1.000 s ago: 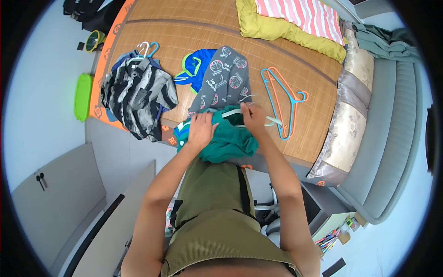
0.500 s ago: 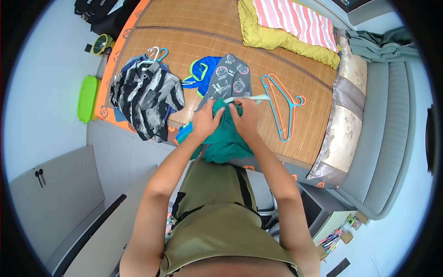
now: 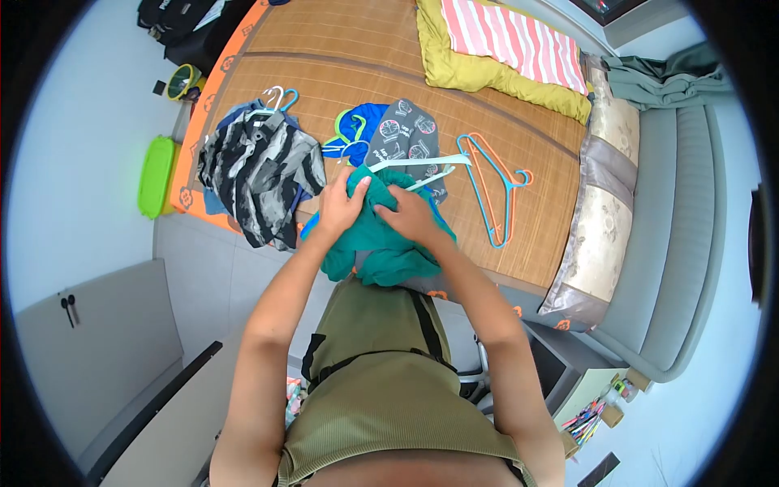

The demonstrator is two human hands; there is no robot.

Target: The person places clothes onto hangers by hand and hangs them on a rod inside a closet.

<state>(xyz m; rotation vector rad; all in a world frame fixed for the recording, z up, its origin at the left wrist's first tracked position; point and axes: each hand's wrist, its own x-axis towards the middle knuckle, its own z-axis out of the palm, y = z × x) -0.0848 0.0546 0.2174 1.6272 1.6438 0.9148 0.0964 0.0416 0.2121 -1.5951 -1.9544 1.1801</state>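
Note:
A green garment (image 3: pixel 381 252) hangs bunched at the bed's near edge. My left hand (image 3: pixel 341 201) grips its upper left part, fingers closed on the cloth. Closed on the cloth just to the right is my right hand (image 3: pixel 412 214). A pale hanger (image 3: pixel 422 161) sticks out of the garment to the right; its other end is hidden in the cloth. Beyond the hands lie a grey printed garment (image 3: pixel 406 134) and a blue garment with light green trim (image 3: pixel 369 122). Blue and orange hangers (image 3: pixel 497 191) lie overlapped on the right.
Black, white and grey patterned clothes (image 3: pixel 260 170) with hangers lie on the bed mat (image 3: pixel 324 73) at left. A striped cloth (image 3: pixel 511 40) on a yellow quilt (image 3: pixel 471 73) lies at the back, a long pillow (image 3: pixel 596 211) at right.
My right hand has left the hanger for the green cloth and moved down beside my left hand. More of the pale hanger shows, and its hook is now visible near the left hand.

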